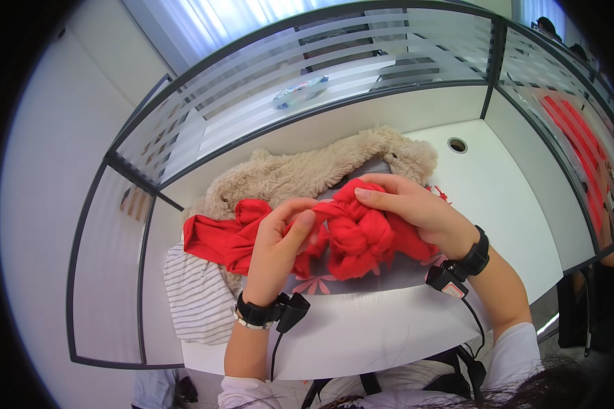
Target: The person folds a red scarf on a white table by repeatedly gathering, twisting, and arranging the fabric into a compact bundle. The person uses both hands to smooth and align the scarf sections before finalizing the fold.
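Observation:
A red cloth (360, 235), bunched and knotted in its middle, is held up between my two hands over the desk. My left hand (284, 232) pinches a strand of it near the knot, thumb against fingers. My right hand (409, 204) grips the knot's upper right side, with the thumb on top. One loose end of the cloth spreads out to the left beyond my left hand, and another part hangs under my right hand. Beneath it lies a grey cloth with pink petal shapes (314, 283). Black straps with small boxes and cables sit on both my wrists.
A fluffy beige plush piece (307, 170) stretches behind the red cloth. Striped white fabric (194, 296) lies at the desk's left. The white desk (505, 184) has a round cable hole (458, 145) and dark-framed partition panels (320, 112) around it.

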Demonstrator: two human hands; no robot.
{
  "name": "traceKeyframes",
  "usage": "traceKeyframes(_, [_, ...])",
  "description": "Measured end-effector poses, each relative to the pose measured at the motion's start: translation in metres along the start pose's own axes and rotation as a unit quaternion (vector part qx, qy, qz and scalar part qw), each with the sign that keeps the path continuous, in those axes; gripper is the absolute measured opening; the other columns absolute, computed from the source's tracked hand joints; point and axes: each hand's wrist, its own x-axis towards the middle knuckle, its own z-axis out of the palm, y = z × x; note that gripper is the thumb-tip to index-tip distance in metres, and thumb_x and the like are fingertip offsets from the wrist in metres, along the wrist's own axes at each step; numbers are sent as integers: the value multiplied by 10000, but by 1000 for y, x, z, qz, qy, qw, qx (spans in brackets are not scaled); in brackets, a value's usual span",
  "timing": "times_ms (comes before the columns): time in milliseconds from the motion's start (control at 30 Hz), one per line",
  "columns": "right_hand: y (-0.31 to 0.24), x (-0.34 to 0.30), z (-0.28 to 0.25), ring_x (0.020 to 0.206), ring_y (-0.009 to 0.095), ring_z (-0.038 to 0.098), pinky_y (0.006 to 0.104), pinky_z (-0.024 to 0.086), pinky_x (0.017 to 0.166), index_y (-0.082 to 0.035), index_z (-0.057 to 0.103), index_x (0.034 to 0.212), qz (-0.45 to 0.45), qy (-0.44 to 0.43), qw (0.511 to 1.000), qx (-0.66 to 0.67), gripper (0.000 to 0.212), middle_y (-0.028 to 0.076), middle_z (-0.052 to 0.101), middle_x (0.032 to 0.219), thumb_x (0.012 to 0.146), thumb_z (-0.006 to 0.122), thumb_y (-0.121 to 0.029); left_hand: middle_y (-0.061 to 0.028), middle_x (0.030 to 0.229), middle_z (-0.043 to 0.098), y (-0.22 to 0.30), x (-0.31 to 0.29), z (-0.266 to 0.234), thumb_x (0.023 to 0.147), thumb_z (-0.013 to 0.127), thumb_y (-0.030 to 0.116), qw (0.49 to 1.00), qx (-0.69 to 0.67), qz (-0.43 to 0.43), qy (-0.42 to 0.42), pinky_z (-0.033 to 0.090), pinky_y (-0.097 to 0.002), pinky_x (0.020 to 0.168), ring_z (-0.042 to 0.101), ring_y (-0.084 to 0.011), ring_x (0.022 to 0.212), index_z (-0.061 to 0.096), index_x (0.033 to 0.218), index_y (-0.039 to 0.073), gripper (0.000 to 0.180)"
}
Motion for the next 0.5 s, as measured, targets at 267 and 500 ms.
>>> traceKeyframes(267, [-3,3,-33,944,129,603,254,492,880,-15,595,1227,-140,168,974,62,306,33,614,1093,927,621,-66,15,744,567,-18,9,-9,939,672,178,975,220,18,17,425,-226,650,507,-59,702,632,928,-9,192])
traceKeyframes(500, [-52,-23,-67,1041,227,588,335,465,942,-36,579,1219,-506,533,475,-484,355,113,615,1128,882,508,50,14,775,590,-24,18,-22,972,626,204,987,154,5,54,425,-224,627,510,-56,674,643,1011,-7,215])
